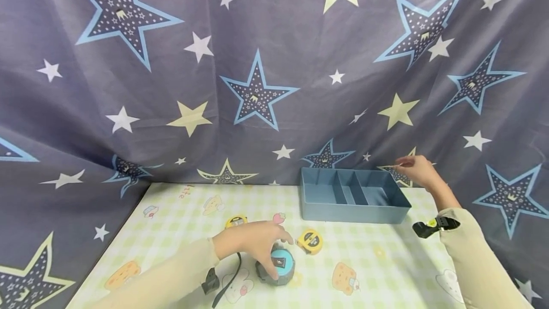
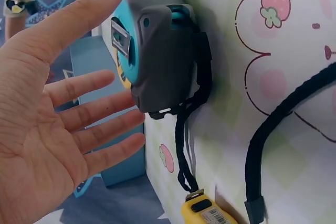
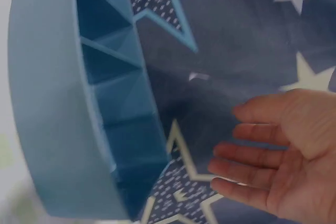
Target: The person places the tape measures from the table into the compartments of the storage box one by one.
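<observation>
A grey tape measure (image 1: 284,267) with a turquoise face sits on the table near the front. My left hand (image 1: 257,243) reaches over it, thumb and fingers spread apart; in the left wrist view the thumb tip is right at its upper edge and the fingertips are by its side. A black wrist cord (image 2: 261,135) trails from it. One yellow tape measure (image 1: 310,242) lies just right of the hand, and another yellow one (image 1: 236,221) is partly hidden behind the left wrist. My right hand (image 1: 417,170) hovers by the box's right end, fingers loosely extended, holding nothing.
A blue-grey box (image 1: 351,213) with three compartments stands at the back right of the table. The table wears a green checked cloth (image 1: 180,232) with cartoon prints. Behind it hangs a dark curtain (image 1: 274,32) patterned with stars.
</observation>
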### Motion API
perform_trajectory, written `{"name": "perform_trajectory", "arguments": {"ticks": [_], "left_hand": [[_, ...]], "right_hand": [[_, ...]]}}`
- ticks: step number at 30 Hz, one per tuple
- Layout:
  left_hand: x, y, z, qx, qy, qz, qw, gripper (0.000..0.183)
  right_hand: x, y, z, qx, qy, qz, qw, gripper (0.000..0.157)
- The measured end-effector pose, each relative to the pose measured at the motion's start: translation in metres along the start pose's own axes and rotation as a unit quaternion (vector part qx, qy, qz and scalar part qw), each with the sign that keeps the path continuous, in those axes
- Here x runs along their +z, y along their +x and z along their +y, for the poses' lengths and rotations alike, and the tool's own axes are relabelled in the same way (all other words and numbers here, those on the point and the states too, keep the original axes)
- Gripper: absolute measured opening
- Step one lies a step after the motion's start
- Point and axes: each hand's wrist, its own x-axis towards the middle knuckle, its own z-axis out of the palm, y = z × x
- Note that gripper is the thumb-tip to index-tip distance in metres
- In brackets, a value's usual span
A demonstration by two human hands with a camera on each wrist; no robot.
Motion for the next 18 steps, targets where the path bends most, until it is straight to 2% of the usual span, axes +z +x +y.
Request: {"name": "perform_trajectory", "arguments": {"ticks": [8, 18], "left_hand": [[0.005, -0.001, -0.003, 0.008, 0.007, 0.008, 0.9999, 0.079], [0.005, 0.002, -0.006, 0.009, 0.007, 0.011, 0.9999, 0.075]], "right_hand": [[0.018, -0.002, 0.039, 0.089, 0.063, -0.065, 0.992, 0.047], [0.023, -0.001, 0.063, 0.136, 0.13, -0.114, 0.975, 0.042]]}}
